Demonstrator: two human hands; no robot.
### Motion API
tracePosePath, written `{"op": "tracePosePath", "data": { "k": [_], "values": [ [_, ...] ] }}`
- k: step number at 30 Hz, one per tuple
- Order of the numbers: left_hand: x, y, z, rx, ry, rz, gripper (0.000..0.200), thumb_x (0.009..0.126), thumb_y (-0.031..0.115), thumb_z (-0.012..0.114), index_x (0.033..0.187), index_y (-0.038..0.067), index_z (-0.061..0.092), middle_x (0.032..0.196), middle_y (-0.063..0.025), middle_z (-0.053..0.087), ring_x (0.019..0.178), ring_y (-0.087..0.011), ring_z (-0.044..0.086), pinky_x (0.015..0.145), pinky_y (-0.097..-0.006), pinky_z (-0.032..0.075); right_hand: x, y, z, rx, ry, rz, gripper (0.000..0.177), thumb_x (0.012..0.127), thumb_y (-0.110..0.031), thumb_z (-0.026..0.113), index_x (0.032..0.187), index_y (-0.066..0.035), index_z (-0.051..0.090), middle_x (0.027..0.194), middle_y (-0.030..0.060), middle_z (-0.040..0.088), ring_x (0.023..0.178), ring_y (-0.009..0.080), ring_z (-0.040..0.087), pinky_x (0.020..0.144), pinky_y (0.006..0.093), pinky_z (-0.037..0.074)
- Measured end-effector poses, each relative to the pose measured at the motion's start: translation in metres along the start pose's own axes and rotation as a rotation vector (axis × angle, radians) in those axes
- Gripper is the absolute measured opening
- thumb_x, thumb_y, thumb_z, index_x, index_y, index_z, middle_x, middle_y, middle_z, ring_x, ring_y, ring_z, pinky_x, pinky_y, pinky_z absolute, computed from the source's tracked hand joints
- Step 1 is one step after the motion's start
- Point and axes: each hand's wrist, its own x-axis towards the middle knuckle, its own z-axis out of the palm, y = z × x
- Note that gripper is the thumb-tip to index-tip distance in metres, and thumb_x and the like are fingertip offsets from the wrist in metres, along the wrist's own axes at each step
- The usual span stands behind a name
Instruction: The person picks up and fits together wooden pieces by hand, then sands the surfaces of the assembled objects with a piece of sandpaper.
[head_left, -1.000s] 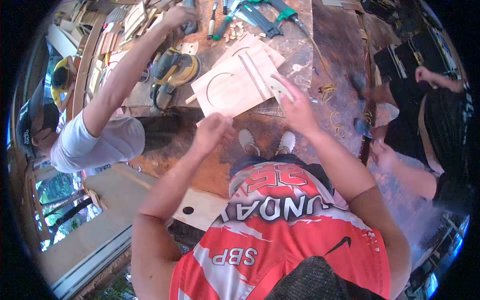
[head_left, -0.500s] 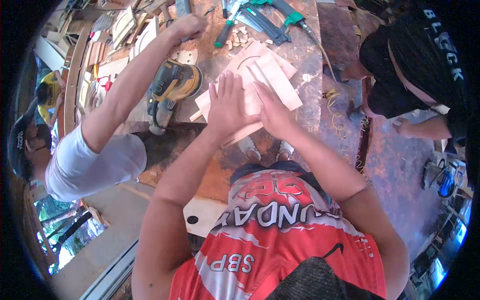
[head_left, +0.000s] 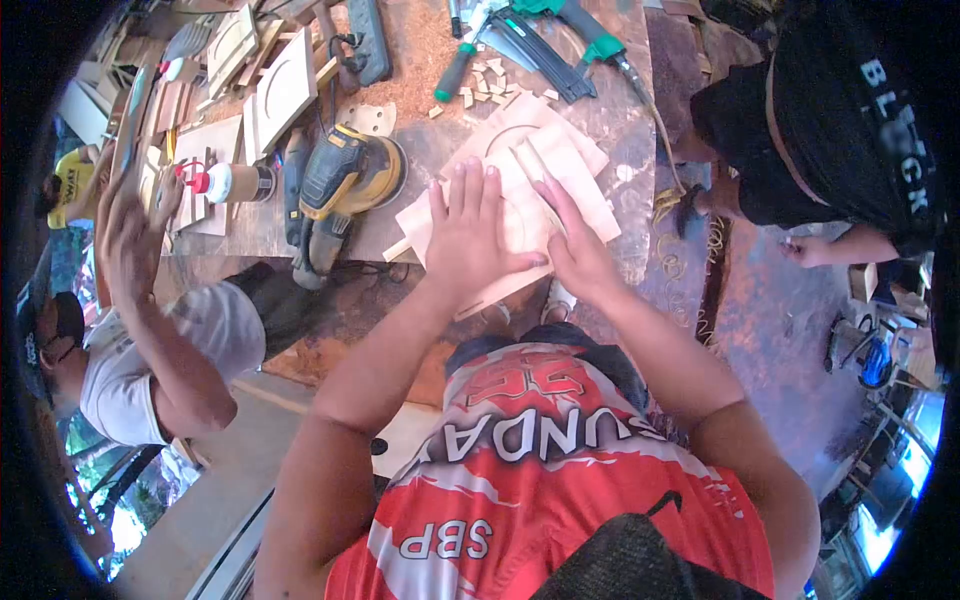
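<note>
My left hand [head_left: 466,232] lies flat on pale wooden panels [head_left: 575,165] at the table's near edge, its fingers stretched and slightly spread. My right hand [head_left: 580,257] rests on the right side of the same panels, beside a narrow wooden strip [head_left: 534,160], with its fingers reaching along the strip's near end. The panels are stacked at differing angles, and a curved groove shows on one of them. Whether the right fingers grip the strip or only touch it is hard to tell.
A yellow sander [head_left: 350,172] and a glue bottle [head_left: 235,183] sit left on the workbench [head_left: 435,140]. Behind are wood scraps [head_left: 487,82] and a green nail gun [head_left: 575,45]. A co-worker in white [head_left: 215,335] is left; another in black [head_left: 835,130] stands right.
The left co-worker's arm has drawn back from over the bench, uncovering the glue bottle and a dark tool. The view has shifted slightly. My hands stay on the panels.
</note>
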Motion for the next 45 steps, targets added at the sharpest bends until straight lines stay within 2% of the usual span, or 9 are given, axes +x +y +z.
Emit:
{"op": "tracePosePath", "data": {
  "k": [5, 12, 18, 23, 29, 33, 37, 40, 45],
  "values": [
    [0.001, 0.002, 0.000, 0.038, -0.078, -0.003, 0.128, 0.064, 0.079, 0.064, 0.150, -0.006, 0.021, 0.156, -0.0291, 0.018, 0.147, -0.0419, 0.012, 0.116, -0.0605, 0.006, 0.077, 0.001, 0.012, 0.140, 0.007, 0.035, 0.070, 0.084, 0.008, 0.035, 0.152, -0.002, 0.022, 0.150, 0.0248, 0.034, 0.144, 0.0358, 0.029, 0.119, 0.0400, 0.021],
    [0.007, 0.004, -0.002, 0.049, -0.132, -0.047, 0.127, 0.066, 0.076, 0.065, 0.151, -0.005, 0.016, 0.157, -0.0284, 0.014, 0.148, -0.0419, 0.009, 0.117, -0.0601, 0.006, -0.004, 0.017, -0.002, 0.047, -0.018, -0.016, 0.068, 0.087, 0.005, 0.039, 0.152, -0.001, 0.019, 0.149, 0.0270, 0.035, 0.141, 0.0365, 0.034, 0.116, 0.0408, 0.027],
    [0.005, 0.007, -0.001, 0.075, -0.083, -0.068, 0.128, 0.066, 0.078, 0.063, 0.150, -0.006, 0.017, 0.157, -0.0293, 0.015, 0.147, -0.0418, 0.012, 0.116, -0.0609, 0.007, 0.093, -0.011, 0.005, 0.155, -0.066, 0.093, 0.067, 0.084, 0.007, 0.034, 0.150, 0.005, 0.020, 0.150, 0.0273, 0.033, 0.144, 0.0351, 0.028, 0.119, 0.0397, 0.021],
    [0.004, 0.001, 0.009, 0.104, -0.007, -0.024, 0.128, 0.066, 0.078, 0.063, 0.150, -0.007, 0.019, 0.155, -0.0304, 0.020, 0.146, -0.0434, 0.016, 0.114, -0.0625, 0.009, 0.016, 0.011, -0.006, 0.013, -0.031, -0.037, 0.066, 0.084, 0.007, 0.034, 0.149, 0.006, 0.021, 0.150, 0.0283, 0.033, 0.144, 0.0343, 0.028, 0.119, 0.0382, 0.022],
    [0.005, 0.008, 0.005, 0.078, 0.001, -0.051, 0.126, 0.066, 0.078, 0.063, 0.149, -0.006, 0.020, 0.154, -0.0305, 0.022, 0.146, -0.0431, 0.018, 0.114, -0.0625, 0.010, 0.091, 0.004, 0.009, 0.087, -0.057, 0.064, 0.069, 0.087, 0.004, 0.039, 0.153, -0.005, 0.020, 0.151, 0.0240, 0.035, 0.142, 0.0331, 0.033, 0.118, 0.0393, 0.024],
    [0.006, 0.003, 0.008, 0.091, 0.013, -0.054, 0.126, 0.067, 0.080, 0.062, 0.150, -0.005, 0.019, 0.154, -0.0301, 0.020, 0.146, -0.0423, 0.016, 0.115, -0.0612, 0.009, 0.013, 0.019, -0.008, -0.070, 0.012, -0.173, 0.071, 0.085, 0.000, 0.047, 0.151, -0.001, 0.021, 0.144, 0.0315, 0.041, 0.135, 0.0379, 0.042, 0.112, 0.0388, 0.033],
    [0.005, 0.007, 0.005, 0.128, -0.027, -0.064, 0.126, 0.067, 0.080, 0.062, 0.150, -0.004, 0.018, 0.155, -0.0291, 0.020, 0.146, -0.0417, 0.015, 0.115, -0.0605, 0.009, 0.038, 0.009, 0.000, -0.126, 0.021, -0.169, 0.070, 0.084, 0.003, 0.044, 0.151, 0.000, 0.022, 0.146, 0.0316, 0.038, 0.137, 0.0370, 0.039, 0.114, 0.0389, 0.031],
    [0.008, 0.010, 0.007, 0.130, -0.048, -0.082, 0.126, 0.067, 0.079, 0.063, 0.151, -0.004, 0.017, 0.156, -0.0276, 0.019, 0.147, -0.0411, 0.014, 0.116, -0.0594, 0.009, 0.087, 0.003, 0.002, 0.141, -0.099, 0.060, 0.069, 0.083, 0.007, 0.038, 0.149, 0.003, 0.023, 0.149, 0.0297, 0.034, 0.141, 0.0370, 0.033, 0.117, 0.0398, 0.026],
    [0.008, 0.011, 0.005, 0.138, -0.063, -0.129, 0.125, 0.068, 0.074, 0.067, 0.151, -0.002, 0.016, 0.157, -0.0260, 0.016, 0.148, -0.0407, 0.011, 0.117, -0.0580, 0.007, 0.008, 0.012, -0.017, -0.063, -0.060, -0.153, 0.067, 0.085, 0.006, 0.037, 0.150, 0.003, 0.021, 0.150, 0.0254, 0.036, 0.142, 0.0328, 0.034, 0.117, 0.0356, 0.026]
  ]
}}
